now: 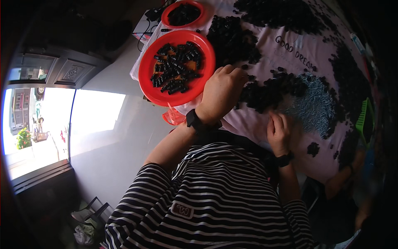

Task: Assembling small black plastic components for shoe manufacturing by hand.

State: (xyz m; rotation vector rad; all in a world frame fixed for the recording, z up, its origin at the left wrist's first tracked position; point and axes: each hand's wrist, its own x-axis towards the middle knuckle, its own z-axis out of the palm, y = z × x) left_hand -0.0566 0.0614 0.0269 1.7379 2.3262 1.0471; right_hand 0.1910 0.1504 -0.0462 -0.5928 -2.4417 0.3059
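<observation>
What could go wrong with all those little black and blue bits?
The big red plate seems to stick out past the edge of the pink cloth, so a bump from the left hand beside it might tip it and spill its black pieces.
The small blue pieces lie right against a black heap, so they might get mixed up.

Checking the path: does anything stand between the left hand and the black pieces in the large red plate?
Only the large red plate's right rim lies between the left hand and the black pieces; nothing else visible.
</observation>
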